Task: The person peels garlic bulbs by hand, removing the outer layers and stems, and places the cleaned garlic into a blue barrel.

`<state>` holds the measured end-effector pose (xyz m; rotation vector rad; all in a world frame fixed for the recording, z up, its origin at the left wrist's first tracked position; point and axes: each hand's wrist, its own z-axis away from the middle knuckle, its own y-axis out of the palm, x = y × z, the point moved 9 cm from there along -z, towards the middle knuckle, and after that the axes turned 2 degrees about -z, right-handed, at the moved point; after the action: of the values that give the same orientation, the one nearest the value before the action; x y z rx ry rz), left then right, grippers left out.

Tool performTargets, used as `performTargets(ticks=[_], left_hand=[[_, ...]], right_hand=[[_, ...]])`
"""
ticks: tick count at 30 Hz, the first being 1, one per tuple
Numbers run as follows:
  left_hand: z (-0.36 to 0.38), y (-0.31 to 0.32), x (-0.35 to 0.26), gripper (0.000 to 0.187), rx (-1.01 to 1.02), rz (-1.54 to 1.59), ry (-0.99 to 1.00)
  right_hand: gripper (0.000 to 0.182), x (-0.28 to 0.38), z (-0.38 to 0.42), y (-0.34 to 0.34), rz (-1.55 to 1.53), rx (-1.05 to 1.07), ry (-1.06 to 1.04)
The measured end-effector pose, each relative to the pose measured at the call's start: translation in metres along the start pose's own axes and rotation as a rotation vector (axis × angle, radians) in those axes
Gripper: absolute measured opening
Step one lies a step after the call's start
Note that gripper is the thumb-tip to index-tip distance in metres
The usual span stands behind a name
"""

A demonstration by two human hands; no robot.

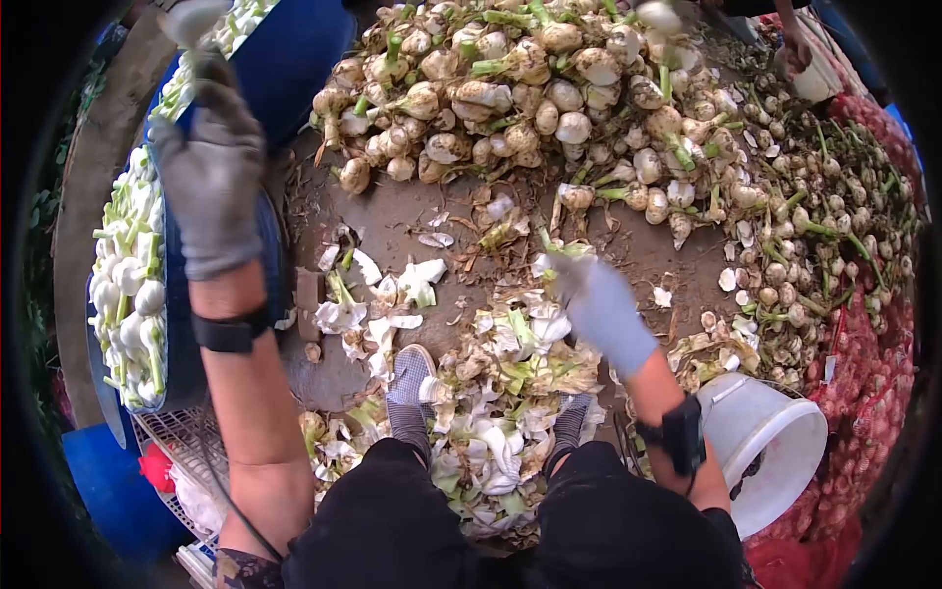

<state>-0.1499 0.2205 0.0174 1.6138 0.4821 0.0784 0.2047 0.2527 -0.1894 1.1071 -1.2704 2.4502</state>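
My left hand (211, 177), in a grey work glove, is raised over the edge of a blue tub (304, 59) at the upper left. Its fingers are stretched out and partly smeared, with the thumb apart. Just beyond the fingertips is a blurred pale bulb (191, 22), apparently garlic. Trimmed white garlic bulbs (128, 280) with green stems fill the container beside that arm. My right hand (599, 309), also gloved, is low over peeled husks (520, 339). Its fingers look curled and are blurred; what they hold is hidden. Untrimmed, soil-marked garlic (481, 103) is heaped ahead.
A white bucket (775, 442) tilts beside my right forearm. Red mesh sacks (863, 383) line the right side, near smaller loose bulbs (785, 275). Another person's hand (793, 44) shows at the upper right. A wire rack (177, 447) stands at lower left.
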Motion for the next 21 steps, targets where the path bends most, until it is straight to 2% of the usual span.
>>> performTargets(ticks=[2,4,5,6,7,8,9,10,12,13,14,16,17,18,20,21], left_hand=[[-0.002,0.038,0.035,0.063,0.317,-0.156,-0.271],[0.008,0.017,0.071,0.058,0.029,-0.997,0.065],[0.021,-0.010,0.116,0.050,-0.050,-1.034,-0.287],[0.025,-0.043,0.139,0.039,-0.011,-1.261,-0.324],[0.045,-0.064,0.161,0.031,-0.134,-1.285,-0.508],[0.061,-0.091,0.177,0.035,-0.093,-1.282,-0.561],[0.077,-0.117,0.184,0.039,-0.102,-1.324,-0.592],[0.092,-0.141,0.191,0.044,-0.116,-1.360,-0.626],[0.106,-0.151,0.203,0.059,0.105,-1.647,-0.417],[0.113,-0.143,0.216,0.069,0.072,-1.619,-0.479],[0.124,-0.141,0.227,0.076,0.156,-1.881,-0.474],[0.146,-0.195,0.258,0.073,0.220,-1.761,-0.564],[0.153,-0.210,0.259,0.067,0.358,-1.993,-0.533],[0.154,-0.209,0.260,0.067,0.357,-1.991,-0.538],[0.146,-0.208,0.253,0.054,0.197,-1.842,-0.490],[0.144,-0.219,0.256,0.050,0.036,-1.617,-0.674]], right_hand=[[0.042,-0.008,-0.041,-0.051,0.242,-0.400,-0.085],[0.046,-0.010,-0.081,-0.060,0.238,-0.434,0.004],[0.054,-0.003,-0.096,-0.052,0.397,-0.374,-0.053],[0.059,-0.013,-0.114,-0.034,0.578,-0.235,-0.015],[0.056,-0.026,-0.125,-0.023,0.578,-0.166,-0.031],[0.054,-0.035,-0.128,-0.014,0.583,-0.090,-0.045],[0.052,-0.031,-0.120,-0.018,0.484,-0.102,-0.034],[0.051,-0.040,-0.111,-0.020,0.219,-0.204,-0.031],[0.048,-0.057,-0.075,0.007,-0.789,-0.044,0.326],[0.046,-0.039,-0.053,0.014,-0.954,0.047,0.308],[0.045,-0.024,-0.032,0.027,-1.125,0.138,0.289],[0.040,-0.029,-0.019,0.058,-1.019,0.166,0.235],[0.040,-0.037,-0.022,0.056,-0.581,0.081,0.106],[0.041,-0.041,-0.024,0.057,-0.142,-0.002,-0.019],[0.042,-0.053,-0.025,0.058,-0.256,-0.055,-0.041],[0.042,-0.051,-0.025,0.051,-0.201,-0.104,-0.029]])
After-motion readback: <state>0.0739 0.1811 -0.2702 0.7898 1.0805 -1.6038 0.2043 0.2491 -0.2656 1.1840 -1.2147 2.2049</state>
